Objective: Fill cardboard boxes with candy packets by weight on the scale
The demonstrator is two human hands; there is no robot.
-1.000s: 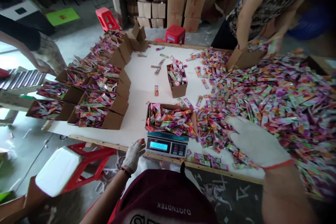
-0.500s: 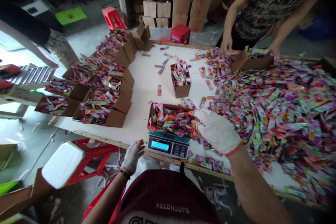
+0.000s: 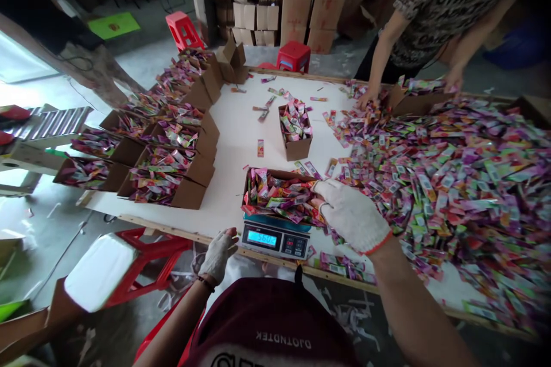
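Observation:
A cardboard box of small colourful packets point(image 3: 279, 195) sits on a digital scale point(image 3: 275, 241) with a lit blue display. My right hand point(image 3: 350, 212), in a white knit glove, is at the box's right end. Its fingers are curled down among the packets there; what they hold, if anything, is hidden. My left hand point(image 3: 218, 255), also gloved but with bare fingertips, hovers by the table edge left of the scale. Its fingers are stretched out with nothing in them, apart from the scale.
A big heap of packets point(image 3: 451, 178) covers the table's right side. A smaller filled box point(image 3: 298, 149) stands beyond the scale. Several filled boxes point(image 3: 187, 192) line the left. Across the table, a co-worker's hands point(image 3: 368, 97) are at another box point(image 3: 413, 104). Red stools point(image 3: 293, 56) stand around.
The co-worker's hand has reached down into the packet heap. The scale's reading has changed. At the left, another person has shifted toward the boxes. My hands have hardly moved.

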